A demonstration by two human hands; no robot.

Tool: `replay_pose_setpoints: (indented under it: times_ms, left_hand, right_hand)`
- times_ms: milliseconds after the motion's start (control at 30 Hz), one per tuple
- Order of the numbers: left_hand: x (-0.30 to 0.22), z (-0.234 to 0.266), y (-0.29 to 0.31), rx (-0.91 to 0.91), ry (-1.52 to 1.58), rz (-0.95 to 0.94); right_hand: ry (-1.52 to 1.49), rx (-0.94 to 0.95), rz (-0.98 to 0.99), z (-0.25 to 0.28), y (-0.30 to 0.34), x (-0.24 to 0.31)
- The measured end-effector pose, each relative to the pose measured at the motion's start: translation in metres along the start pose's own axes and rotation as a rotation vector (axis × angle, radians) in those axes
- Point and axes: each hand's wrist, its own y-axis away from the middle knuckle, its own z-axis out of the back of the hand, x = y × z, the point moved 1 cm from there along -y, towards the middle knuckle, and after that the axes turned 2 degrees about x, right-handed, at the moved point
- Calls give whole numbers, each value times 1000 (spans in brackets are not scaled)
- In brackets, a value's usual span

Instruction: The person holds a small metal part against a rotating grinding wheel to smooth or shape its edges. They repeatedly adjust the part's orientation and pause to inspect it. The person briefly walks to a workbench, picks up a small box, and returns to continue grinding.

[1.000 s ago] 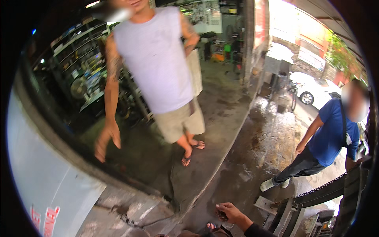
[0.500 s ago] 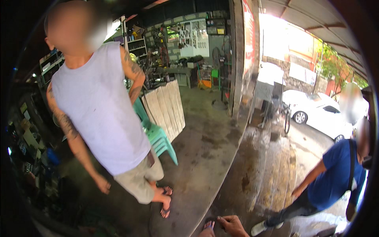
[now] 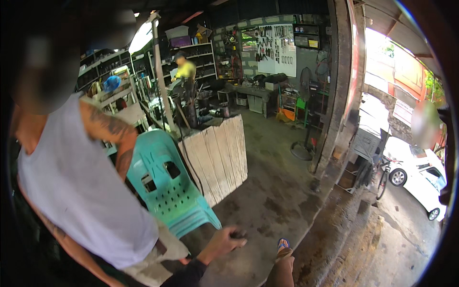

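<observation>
My left hand (image 3: 224, 245), at the end of a dark sleeve, reaches in from the bottom centre. Its fingers are curled round a small dark thing (image 3: 237, 234), too blurred to name. At the lower edge, just below a foot in a blue flip-flop (image 3: 283, 244), is what looks like my right hand (image 3: 285, 265). Its fingers cannot be told apart. Nearest to my left hand is the seat of a green plastic chair (image 3: 184, 205), beyond and left of it. A person in a pale sleeveless shirt (image 3: 81, 186) stands close on the left, an arm bent by the chair back.
A whitish wooden plank panel (image 3: 217, 160) fronts a cluttered workbench behind the chair. Farther back, a person in yellow (image 3: 185, 69) is near shelves, and a tool board (image 3: 277, 50) hangs on the wall. A post (image 3: 337, 100) and floor edge border the street, where a white car (image 3: 413, 174) stands.
My view has turned and moved closer to the chair. My left hand has come into sight. The person in blue at the right has left the view; the person in the pale shirt appears nearer.
</observation>
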Motion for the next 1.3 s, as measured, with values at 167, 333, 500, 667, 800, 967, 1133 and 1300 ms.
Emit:
replay_pose_setpoints:
  times_ms: [167, 333, 500, 667, 800, 967, 1133, 1300]
  left_hand:
    - [-207, -4, -312, -144, -401, -789]
    - [-192, -62, -525, 38, -255, -609]
    - [23, -45, -420, 68, -179, 355]
    - [102, 25, -320, -140, -2, 1106]
    - [100, 70, -325, -317, 135, 1313]
    - [137, 89, -438, -306, 157, 1278]
    - [152, 99, -724, -36, -138, 709]
    - [72, 145, -1066, 20, -306, 337]
  right_hand:
    - [120, 253, 265, -68, -222, 169]
    - [389, 505, 414, -119, -355, 325]
    - [386, 580, 387, -117, -385, 371]
    - [484, 615, 402, -162, -465, 483]
    - [508, 603, 462, -243, -560, 617]
    - [518, 573, 563, -349, -664, 758]
    - [535, 569, 545, -426, -738, 850]
    - [568, 628, 470, -517, -789, 914]
